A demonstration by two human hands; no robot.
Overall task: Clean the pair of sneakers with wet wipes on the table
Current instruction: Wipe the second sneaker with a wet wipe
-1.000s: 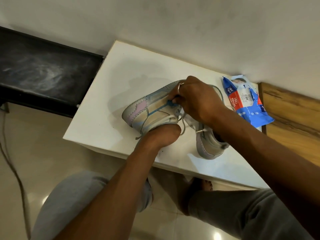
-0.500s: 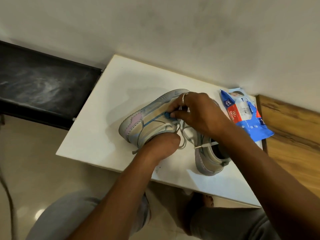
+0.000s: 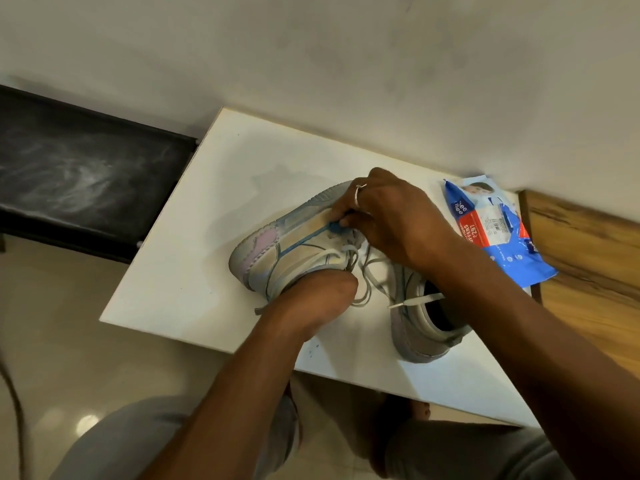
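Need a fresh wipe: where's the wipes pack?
Head view: the wipes pack lies on the table's far right corner, by the wall, beside the right hand.

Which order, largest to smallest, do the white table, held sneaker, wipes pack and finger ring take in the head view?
1. white table
2-3. held sneaker and wipes pack: alike, and the sneaker is partly covered, so unranked
4. ring
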